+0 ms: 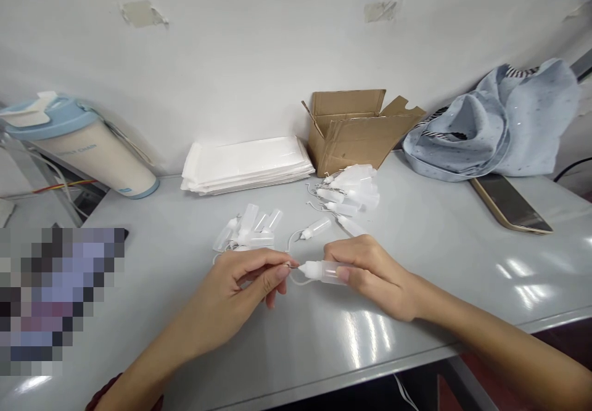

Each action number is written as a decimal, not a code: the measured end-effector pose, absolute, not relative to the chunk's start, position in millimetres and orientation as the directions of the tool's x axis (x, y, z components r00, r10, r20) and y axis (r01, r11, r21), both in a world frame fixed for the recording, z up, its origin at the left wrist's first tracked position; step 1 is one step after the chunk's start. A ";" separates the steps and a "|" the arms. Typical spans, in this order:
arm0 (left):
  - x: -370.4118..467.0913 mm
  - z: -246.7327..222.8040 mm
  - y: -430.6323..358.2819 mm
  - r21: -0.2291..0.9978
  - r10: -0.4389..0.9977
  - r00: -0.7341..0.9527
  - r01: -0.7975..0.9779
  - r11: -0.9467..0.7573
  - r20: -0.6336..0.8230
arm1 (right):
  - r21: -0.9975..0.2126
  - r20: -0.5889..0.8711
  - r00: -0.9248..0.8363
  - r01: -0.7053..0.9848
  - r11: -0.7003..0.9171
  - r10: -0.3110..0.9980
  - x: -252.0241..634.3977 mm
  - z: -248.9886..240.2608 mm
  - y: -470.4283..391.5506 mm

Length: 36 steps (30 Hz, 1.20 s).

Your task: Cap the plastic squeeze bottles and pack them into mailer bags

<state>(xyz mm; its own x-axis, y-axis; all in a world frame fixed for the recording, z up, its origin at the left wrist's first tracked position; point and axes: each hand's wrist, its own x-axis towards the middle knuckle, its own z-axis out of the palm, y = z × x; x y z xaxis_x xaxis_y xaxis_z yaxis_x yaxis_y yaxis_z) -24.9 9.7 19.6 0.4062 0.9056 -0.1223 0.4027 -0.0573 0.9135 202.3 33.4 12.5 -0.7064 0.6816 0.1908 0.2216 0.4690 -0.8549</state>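
Hold the bottle (329, 271) steady just below the frame's centre, gripped by its body in the right hand (377, 273); with the left hand (247, 276), pinched narrowly at the thin tip (295, 267), work straight to avoid bending.

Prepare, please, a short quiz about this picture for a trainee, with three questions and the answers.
1. Which hand grips the body of the bottle held above the table? A) the left B) the right C) neither
2. True or false: the flaps of the cardboard box stand open.
3. Fill in: between the tumbler and the box lies a ___.

Key:
1. B: the right hand; the left hand's fingers are at its thin metal tip.
2. True.
3. White stack.
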 end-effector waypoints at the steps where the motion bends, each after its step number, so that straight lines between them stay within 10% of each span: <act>1: -24.8 19.6 9.4 0.918 0.903 0.414 0.392 -0.064 -0.114 | -0.864 0.184 -0.706 0.216 0.456 0.684 202.1 12.4 33.3; 36: -19.7 16.9 10.7 0.731 0.875 0.479 0.573 -0.371 0.068 | -0.945 -0.155 -0.652 0.317 0.082 0.742 199.6 17.5 33.1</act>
<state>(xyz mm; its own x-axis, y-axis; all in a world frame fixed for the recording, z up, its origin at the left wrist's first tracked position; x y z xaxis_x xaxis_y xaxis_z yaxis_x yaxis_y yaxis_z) -19.7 10.7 16.9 0.4794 0.8749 0.0683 0.5728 -0.3709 0.7310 199.6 33.1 17.5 -0.6521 0.7422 -0.1546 0.3171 0.0819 -0.9448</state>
